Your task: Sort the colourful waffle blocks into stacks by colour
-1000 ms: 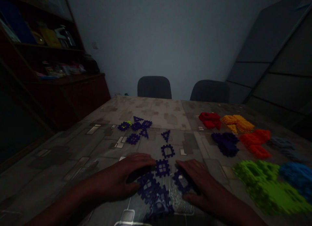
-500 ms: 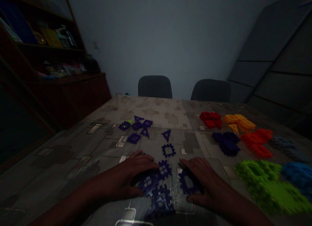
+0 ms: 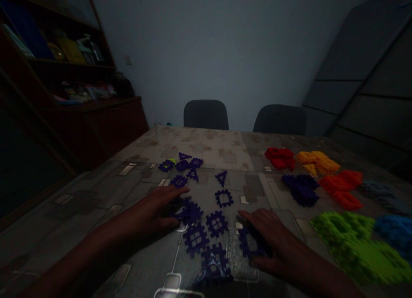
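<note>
My left hand (image 3: 157, 208) is curled round the left side of several dark purple notched building tiles (image 3: 189, 212), its thumb in front. My right hand (image 3: 270, 236) has its fingers and thumb round the edge of a purple open square tile (image 3: 247, 243), partly hidden under the palm. Between the hands lie two purple window tiles, one nearer (image 3: 195, 239) and one farther (image 3: 216, 223). Closest to me is a purple tile with a pale pattern (image 3: 214, 261). Farther off lie a purple square frame (image 3: 224, 198) and a purple triangle (image 3: 221, 177).
More purple tiles (image 3: 182, 165) lie farther back, left of centre, with a bit of lime green among them. On the right are red (image 3: 279, 158), yellow (image 3: 318, 162), orange (image 3: 341, 187), lime green (image 3: 357, 242) and blue (image 3: 394, 233) piles. Two chairs (image 3: 206, 114) stand behind the table.
My left hand has shifted left and slightly away from me, uncovering the nearer window tile; purple tiles now show beside its fingers. My right hand stays on the open square tile.
</note>
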Demonstrator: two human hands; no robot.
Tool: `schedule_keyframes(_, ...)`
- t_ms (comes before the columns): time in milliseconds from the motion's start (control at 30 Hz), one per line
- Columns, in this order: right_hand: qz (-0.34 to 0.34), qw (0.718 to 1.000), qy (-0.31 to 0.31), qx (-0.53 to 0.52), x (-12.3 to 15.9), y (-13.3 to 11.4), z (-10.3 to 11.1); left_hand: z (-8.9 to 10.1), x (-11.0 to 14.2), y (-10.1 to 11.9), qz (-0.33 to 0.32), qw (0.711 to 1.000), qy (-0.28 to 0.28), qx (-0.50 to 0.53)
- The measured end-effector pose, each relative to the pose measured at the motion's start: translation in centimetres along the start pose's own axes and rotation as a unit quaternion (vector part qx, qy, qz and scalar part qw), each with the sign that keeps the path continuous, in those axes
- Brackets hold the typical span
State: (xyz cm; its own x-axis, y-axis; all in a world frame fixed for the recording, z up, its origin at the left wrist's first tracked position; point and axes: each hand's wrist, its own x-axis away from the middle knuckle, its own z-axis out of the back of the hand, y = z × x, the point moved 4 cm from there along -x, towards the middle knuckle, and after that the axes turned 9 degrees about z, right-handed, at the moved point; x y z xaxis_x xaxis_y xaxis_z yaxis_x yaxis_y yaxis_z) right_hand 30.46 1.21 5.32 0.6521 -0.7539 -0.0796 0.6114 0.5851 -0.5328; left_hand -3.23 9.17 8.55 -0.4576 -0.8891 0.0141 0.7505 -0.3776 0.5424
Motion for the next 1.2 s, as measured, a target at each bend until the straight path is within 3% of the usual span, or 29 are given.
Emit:
schedule_keyframes(233,-0.020,1.000,-0.013,-0.001,0.4,-0.5,0.5,0.1,-0.5,-0.4,0.015,1.000,0.016,-0.005)
schedule_keyframes(367,-0.013,1.000,0.000,0.012,0.6,-0.1,0.6,-0.5,-0.4,0.5,0.016,0.999,0.034,-0.005)
schedule_keyframes(567,-0.018,0.998,0.028,0.047,0.7,1.0,0.7,-2.6,-0.1,2.8,-0.039,0.998,0.057,-0.010)
schedule_keyframes(700,-0.025,0.998,0.026,0.049,0.6,0.8,1.2,-3.0,0.0,3.8,-0.057,0.997,0.058,0.004)
schedule_keyframes(867,-0.036,0.998,0.020,0.051,0.4,0.6,1.3,-2.9,-0.1,4.1,-0.048,0.998,0.045,0.003)
schedule_keyframes(1200,-0.072,0.997,0.013,0.024,0.5,0.2,2.1,-4.0,0.3,4.5,-0.050,0.993,0.107,0.001)
